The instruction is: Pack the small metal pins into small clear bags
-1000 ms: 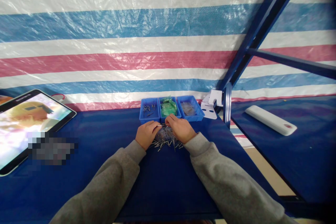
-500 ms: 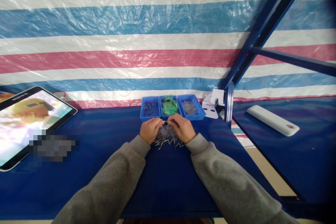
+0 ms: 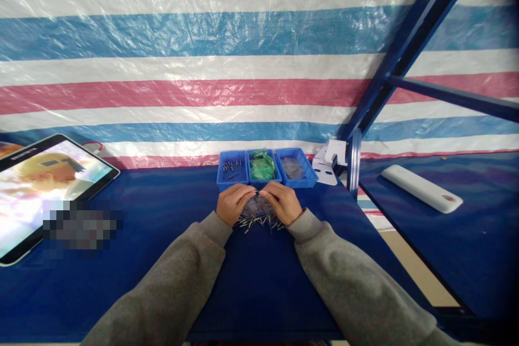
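My left hand (image 3: 232, 205) and my right hand (image 3: 285, 204) meet fingertip to fingertip over the table, just in front of the trays. Both are closed in a pinch on a thin metal pin (image 3: 257, 193), mostly covered by the fingers. Under and between the hands lies a loose pile of thin metal pins (image 3: 259, 220), with clear plastic pieces (image 3: 258, 205) behind them. Farther back, a left blue tray (image 3: 221, 178) holds several pins. A crumpled green plastic bag (image 3: 263, 166) fills the middle tray (image 3: 265, 181). Clear plastic pieces (image 3: 292, 167) lie in the right tray (image 3: 308, 179).
To the left, a tablet (image 3: 87, 165) leans with its screen lit, a blurred patch before it. White cut card pieces (image 3: 324, 170) lie right of the trays, beside a blue metal frame post (image 3: 354, 165). A white oblong device (image 3: 421, 189) rests on the neighbouring table.
My fingertips have drawn closer together, and less of the pin shows between them. The right fingers have curled down a little. The trays and the pile look the same.
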`<action>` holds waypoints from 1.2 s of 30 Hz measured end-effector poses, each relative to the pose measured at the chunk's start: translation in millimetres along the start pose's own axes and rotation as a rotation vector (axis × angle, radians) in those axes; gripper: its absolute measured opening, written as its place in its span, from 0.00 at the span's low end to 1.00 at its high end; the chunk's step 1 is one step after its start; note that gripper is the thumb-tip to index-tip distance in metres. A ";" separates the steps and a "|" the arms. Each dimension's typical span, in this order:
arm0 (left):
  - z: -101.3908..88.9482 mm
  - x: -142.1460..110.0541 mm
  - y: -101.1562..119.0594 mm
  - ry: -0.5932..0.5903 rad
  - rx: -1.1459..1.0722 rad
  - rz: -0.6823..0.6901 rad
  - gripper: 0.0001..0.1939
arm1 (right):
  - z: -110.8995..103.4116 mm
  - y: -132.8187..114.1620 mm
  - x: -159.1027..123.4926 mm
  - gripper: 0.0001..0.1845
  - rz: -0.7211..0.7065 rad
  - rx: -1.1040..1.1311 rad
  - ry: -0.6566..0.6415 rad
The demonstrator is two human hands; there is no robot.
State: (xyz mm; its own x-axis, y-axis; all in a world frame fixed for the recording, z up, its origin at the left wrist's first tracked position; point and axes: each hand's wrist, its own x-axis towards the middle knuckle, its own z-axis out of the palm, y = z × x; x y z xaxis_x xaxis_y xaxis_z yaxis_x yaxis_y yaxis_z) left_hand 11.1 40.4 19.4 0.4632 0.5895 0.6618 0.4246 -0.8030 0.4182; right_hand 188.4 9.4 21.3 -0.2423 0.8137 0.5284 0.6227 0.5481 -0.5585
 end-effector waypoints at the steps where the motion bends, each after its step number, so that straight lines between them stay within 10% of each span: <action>1: 0.1 -0.2 0.2 0.004 -0.006 0.002 0.12 | 0.0 -0.5 0.0 0.18 0.001 -0.004 0.002; 36: -0.9 -1.1 15.5 0.125 -0.068 -0.031 0.08 | 6.5 4.0 -1.2 0.12 -0.085 -0.010 0.126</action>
State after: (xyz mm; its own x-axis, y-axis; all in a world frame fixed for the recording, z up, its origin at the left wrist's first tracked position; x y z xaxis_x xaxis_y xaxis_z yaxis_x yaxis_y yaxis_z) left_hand 16.5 27.2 25.8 0.3488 0.6020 0.7183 0.3813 -0.7913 0.4780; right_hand 186.4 11.9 14.2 -0.1990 0.7334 0.6500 0.6113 0.6113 -0.5025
